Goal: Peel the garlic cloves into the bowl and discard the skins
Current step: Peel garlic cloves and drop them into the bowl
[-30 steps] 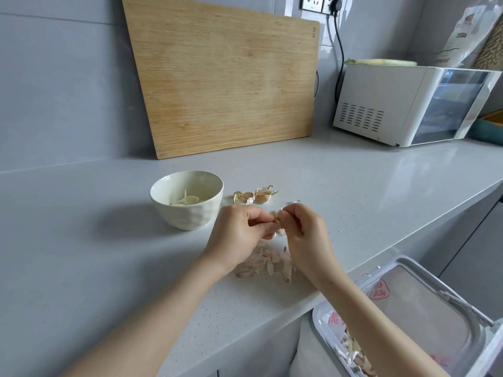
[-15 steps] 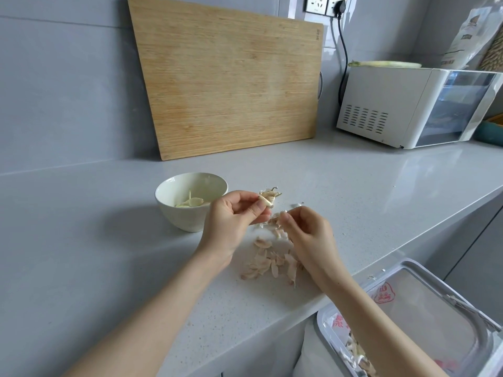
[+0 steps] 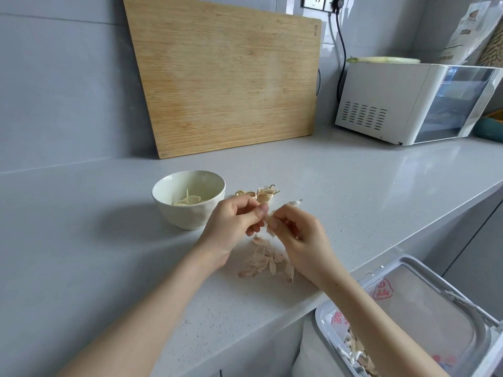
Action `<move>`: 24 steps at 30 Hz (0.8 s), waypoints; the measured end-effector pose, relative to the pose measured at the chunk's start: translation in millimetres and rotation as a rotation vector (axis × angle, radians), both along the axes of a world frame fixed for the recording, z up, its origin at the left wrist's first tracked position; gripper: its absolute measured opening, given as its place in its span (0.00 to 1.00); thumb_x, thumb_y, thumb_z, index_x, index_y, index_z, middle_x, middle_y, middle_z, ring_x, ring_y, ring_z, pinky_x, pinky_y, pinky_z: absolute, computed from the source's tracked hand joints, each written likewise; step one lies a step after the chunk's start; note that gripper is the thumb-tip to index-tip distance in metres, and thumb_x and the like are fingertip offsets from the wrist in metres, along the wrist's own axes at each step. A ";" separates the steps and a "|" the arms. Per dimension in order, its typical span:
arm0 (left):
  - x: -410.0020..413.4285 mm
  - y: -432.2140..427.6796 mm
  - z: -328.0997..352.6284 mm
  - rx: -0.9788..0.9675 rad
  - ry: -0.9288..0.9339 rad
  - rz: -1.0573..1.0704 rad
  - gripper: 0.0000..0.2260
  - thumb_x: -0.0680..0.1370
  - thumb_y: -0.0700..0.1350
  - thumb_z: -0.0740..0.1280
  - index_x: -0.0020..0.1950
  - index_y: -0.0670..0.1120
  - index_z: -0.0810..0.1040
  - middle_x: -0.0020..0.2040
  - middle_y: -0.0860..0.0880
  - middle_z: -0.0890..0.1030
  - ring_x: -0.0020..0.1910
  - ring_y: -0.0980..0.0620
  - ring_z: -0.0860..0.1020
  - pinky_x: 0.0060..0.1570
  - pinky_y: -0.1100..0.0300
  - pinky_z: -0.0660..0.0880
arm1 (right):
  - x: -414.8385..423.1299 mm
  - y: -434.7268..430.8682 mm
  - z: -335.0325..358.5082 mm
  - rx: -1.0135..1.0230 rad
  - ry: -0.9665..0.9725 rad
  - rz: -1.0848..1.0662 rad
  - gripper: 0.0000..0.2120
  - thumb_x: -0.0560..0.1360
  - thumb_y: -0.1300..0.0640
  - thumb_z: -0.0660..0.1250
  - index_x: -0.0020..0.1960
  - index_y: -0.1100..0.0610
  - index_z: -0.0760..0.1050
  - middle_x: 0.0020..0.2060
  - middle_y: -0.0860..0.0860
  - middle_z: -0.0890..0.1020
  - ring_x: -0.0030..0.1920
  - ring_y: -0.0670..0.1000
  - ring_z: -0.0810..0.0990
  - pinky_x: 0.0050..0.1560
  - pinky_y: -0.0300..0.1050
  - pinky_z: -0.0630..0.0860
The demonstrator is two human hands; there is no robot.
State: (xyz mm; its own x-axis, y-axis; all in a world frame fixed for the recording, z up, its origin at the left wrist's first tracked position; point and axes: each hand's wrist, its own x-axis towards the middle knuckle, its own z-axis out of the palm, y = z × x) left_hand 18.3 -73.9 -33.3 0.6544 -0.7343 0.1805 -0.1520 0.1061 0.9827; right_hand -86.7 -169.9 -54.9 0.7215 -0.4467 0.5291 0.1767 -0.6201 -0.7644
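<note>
Pale and papery, a scrap of skin [image 3: 270,223] hangs from your right hand [image 3: 302,238], pinched between its curled fingertips just above the worktop [image 3: 81,227]. Your left hand [image 3: 236,221] sits right against it, fingers curled in and thumb pressed to the forefinger, with the thumb tip touching the scrap. Whether that hand grips a clove or the scrap itself is hidden, so you cannot tell.

The white bowl [image 3: 163,186] stands just to the left of your left hand, near but not touching it, and peeled cloves [image 3: 190,200] lie in its bottom. Just behind your knuckles, a few unpeeled cloves [image 3: 260,194] rest on the worktop, to the right of the bowl. Directly under and between your wrists lies a heap of skins [image 3: 265,261], spread loosely near the front edge.

Below that edge, on your right, the bin [image 3: 321,317] stands open with more skins inside. A wooden cutting board [image 3: 226,74] leans on the back wall, and a white oven [image 3: 381,102] stands in the far right corner, well apart from your hands.
</note>
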 end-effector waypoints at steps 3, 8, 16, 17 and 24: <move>1.9 0.2 0.6 0.028 0.074 -0.035 0.09 0.75 0.39 0.68 0.34 0.43 0.76 0.29 0.49 0.75 0.28 0.57 0.72 0.32 0.67 0.69 | 1.2 -1.0 -3.7 -0.124 -0.037 0.006 0.12 0.75 0.67 0.64 0.35 0.57 0.69 0.29 0.44 0.72 0.30 0.44 0.67 0.33 0.32 0.62; -3.2 -2.5 -1.4 0.009 0.013 0.054 0.11 0.75 0.38 0.69 0.32 0.44 0.76 0.28 0.49 0.75 0.26 0.57 0.72 0.29 0.69 0.68 | 6.3 -3.5 -10.6 -0.324 -0.128 -0.146 0.10 0.73 0.68 0.63 0.33 0.63 0.69 0.29 0.41 0.67 0.32 0.43 0.65 0.34 0.32 0.60; -8.1 -1.4 -1.1 -0.036 -0.004 0.132 0.07 0.75 0.40 0.69 0.37 0.40 0.79 0.29 0.47 0.76 0.25 0.57 0.72 0.27 0.68 0.68 | 6.0 -3.9 -9.1 -0.178 -0.074 -0.236 0.14 0.75 0.64 0.61 0.33 0.53 0.65 0.27 0.41 0.67 0.29 0.43 0.65 0.32 0.36 0.60; -6.4 -0.7 -0.1 -0.059 0.074 0.129 0.07 0.75 0.40 0.69 0.38 0.40 0.79 0.29 0.47 0.77 0.25 0.57 0.72 0.27 0.68 0.69 | 5.9 -4.9 -8.4 -0.100 -0.062 -0.254 0.15 0.75 0.65 0.62 0.32 0.54 0.64 0.26 0.43 0.67 0.28 0.44 0.64 0.32 0.38 0.60; -0.1 3.5 5.0 -0.153 0.389 0.007 0.05 0.74 0.37 0.67 0.39 0.40 0.82 0.34 0.46 0.82 0.33 0.54 0.79 0.33 0.66 0.77 | 3.9 -3.6 -3.8 0.077 0.103 -0.223 0.19 0.71 0.54 0.71 0.30 0.61 0.67 0.23 0.47 0.67 0.26 0.45 0.63 0.29 0.40 0.61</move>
